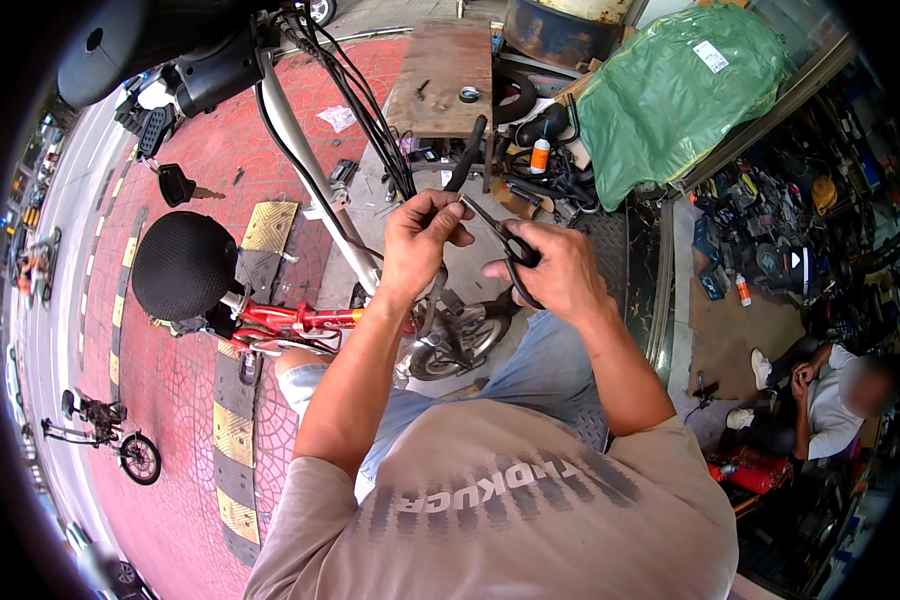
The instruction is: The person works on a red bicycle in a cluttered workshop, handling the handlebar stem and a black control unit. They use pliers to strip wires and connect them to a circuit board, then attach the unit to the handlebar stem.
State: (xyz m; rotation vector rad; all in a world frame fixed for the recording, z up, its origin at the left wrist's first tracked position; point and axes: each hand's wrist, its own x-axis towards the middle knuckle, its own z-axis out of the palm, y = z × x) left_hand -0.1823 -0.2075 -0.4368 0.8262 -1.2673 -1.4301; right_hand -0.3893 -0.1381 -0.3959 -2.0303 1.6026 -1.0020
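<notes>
Hands number two: left hand [417, 238] pinches one cable [448, 200]; right hand [555, 268] grips one scissors [505, 245]

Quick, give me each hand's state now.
Left hand: closed, pinching a thin cable.
Right hand: closed on black-handled scissors.

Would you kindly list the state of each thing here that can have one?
Scissors: held in right hand, blades slightly open.
Left hand: fingers pinching a thin piece at the blade tips.
Red bike: standing upright.
Cable bundle: hanging loose from the handlebar.
Green bag: full, lying on its side.
</notes>
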